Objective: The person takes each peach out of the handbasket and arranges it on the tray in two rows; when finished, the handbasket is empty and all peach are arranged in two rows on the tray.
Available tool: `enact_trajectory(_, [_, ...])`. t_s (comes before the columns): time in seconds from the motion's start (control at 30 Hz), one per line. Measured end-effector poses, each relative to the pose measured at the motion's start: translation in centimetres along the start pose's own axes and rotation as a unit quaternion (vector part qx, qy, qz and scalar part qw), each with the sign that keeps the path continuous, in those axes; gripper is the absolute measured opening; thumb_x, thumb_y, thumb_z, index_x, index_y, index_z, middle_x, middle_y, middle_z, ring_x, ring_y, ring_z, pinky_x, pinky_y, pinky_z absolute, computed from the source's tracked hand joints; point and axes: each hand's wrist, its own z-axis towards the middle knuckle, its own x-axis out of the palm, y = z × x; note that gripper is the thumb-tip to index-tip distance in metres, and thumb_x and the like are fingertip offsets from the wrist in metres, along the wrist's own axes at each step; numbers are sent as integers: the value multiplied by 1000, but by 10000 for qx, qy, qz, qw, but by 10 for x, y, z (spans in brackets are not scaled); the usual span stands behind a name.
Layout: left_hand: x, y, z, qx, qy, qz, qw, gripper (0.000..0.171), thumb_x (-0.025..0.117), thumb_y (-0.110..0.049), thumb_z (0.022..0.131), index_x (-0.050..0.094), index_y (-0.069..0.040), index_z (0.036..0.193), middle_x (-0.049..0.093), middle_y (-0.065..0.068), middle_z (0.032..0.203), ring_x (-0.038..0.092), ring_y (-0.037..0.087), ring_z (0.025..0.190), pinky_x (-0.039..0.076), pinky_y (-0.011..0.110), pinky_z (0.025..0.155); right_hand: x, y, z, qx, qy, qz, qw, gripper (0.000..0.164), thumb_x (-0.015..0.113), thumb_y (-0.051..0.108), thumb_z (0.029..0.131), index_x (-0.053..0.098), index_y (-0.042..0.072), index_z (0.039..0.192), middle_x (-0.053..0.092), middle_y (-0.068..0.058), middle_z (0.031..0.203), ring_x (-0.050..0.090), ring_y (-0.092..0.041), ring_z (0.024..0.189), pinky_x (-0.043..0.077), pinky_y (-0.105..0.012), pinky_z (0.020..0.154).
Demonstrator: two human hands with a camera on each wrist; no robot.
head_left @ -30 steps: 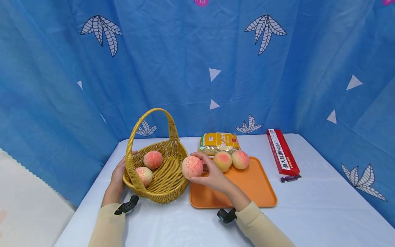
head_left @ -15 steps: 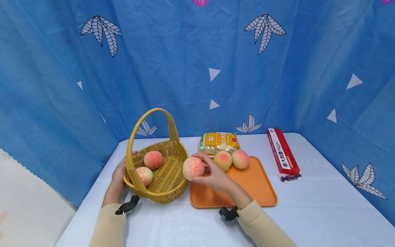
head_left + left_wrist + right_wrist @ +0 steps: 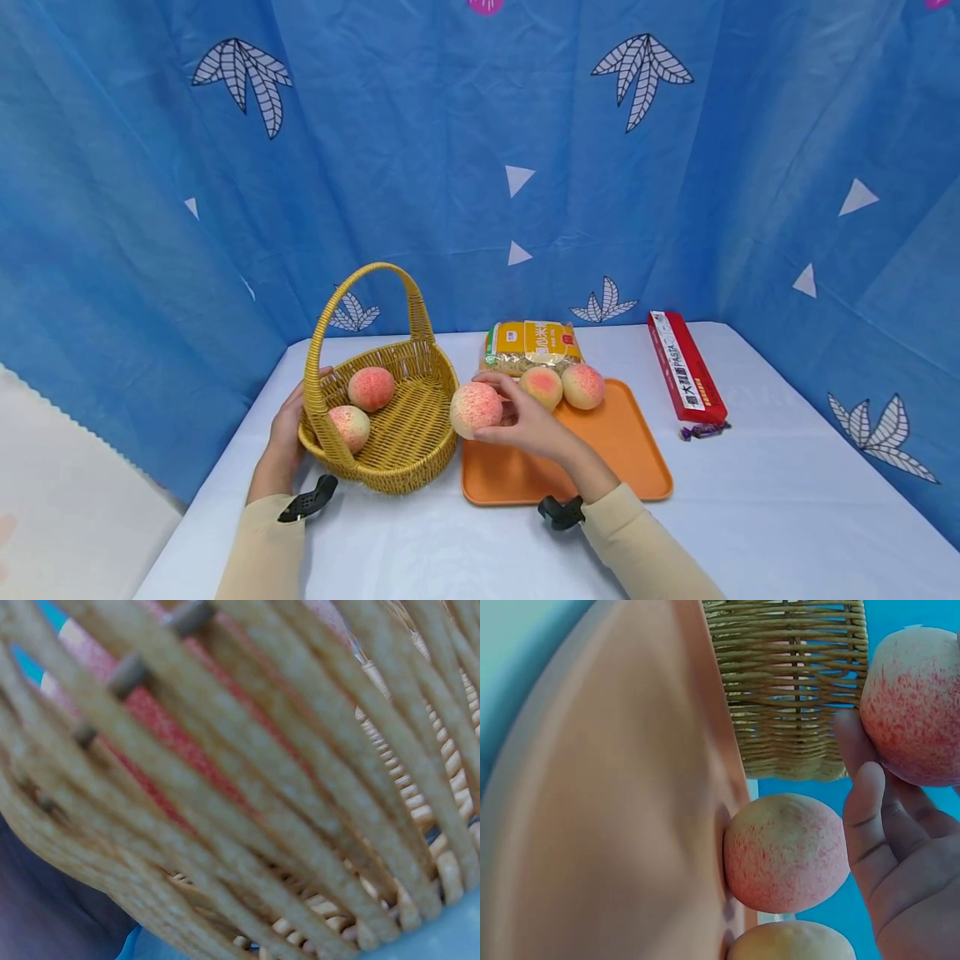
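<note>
A big blue cloth with white leaves and triangles (image 3: 450,167) hangs behind and beside a white surface (image 3: 427,542). Toward the left edge of the surface stands a golden woven basket with a tall round handle (image 3: 397,480). To its right is a flat orange tray with rounded corners (image 3: 622,454). Near the back right corner lies a long red box with a white label (image 3: 687,368). By the back edge, just behind the tray, is a shiny yellow bag with a see-through part (image 3: 534,346).

The left hand (image 3: 287,427) is on the outside of the basket's left side. Its fingers are mostly hidden, so I cannot tell if they curl. The right hand (image 3: 531,427) has its fingers and thumb around a round cream peach with pink specks (image 3: 476,410), up above the tray's left edge and just beside the basket.

In the basket, on its left side, are a round pink-red peach (image 3: 371,389) and a paler peach (image 3: 352,427), partly behind the handle. At the tray's back edge sit a yellow peach with an orange-pink top (image 3: 542,387) and a pink-and-cream peach (image 3: 583,387). The right wrist view shows another pink-speckled peach (image 3: 787,855) on the tray.

Smallest is a shiny purple wrapped sweet (image 3: 705,432) by the box's near end.
</note>
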Motion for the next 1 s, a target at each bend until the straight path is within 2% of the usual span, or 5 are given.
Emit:
enact_trajectory(0.17, [0,0,0,8,12,-29,10000,50,24,-42,109,30,-31,157,20,0,167,16,19,154,10,44,127,-4,-1,-1,15,-15,-273,9996,68,83,31,83,45,33,140,54,2,138,59,-20,108,52,-28,88])
enact_trajectory(0.43, [1,0,0,23,-8,-77,10000,52,27,-46,108,30,-31,157,21,-1,167,17,17,153,12,42,127,-11,-3,-4,53,244,-443,9987,66,80,33,86,43,34,141,50,6,143,55,-20,114,49,-30,91])
enact_trajectory(0.63, [0,1,0,31,18,-38,10000,54,28,-50,107,30,-32,157,21,-2,167,19,15,152,14,40,126,-13,-5,-4,90,334,-537,9980,67,79,33,87,43,29,144,51,9,143,53,-19,114,47,-31,89])
enact_trajectory(0.8, [0,0,0,109,58,-18,9999,52,26,-46,108,29,-30,158,20,0,167,17,18,153,11,42,127,-13,-6,-4,134,395,-557,9976,71,79,32,86,42,24,145,50,8,143,54,-20,114,49,-31,88])
enact_trajectory(1.0, [0,1,0,164,40,68,9998,51,25,-41,109,30,-30,158,15,-1,169,11,20,156,8,45,128,-12,-9,-2,100,501,-537,9972,68,80,30,86,44,25,143,54,7,137,55,-19,114,51,-33,89])
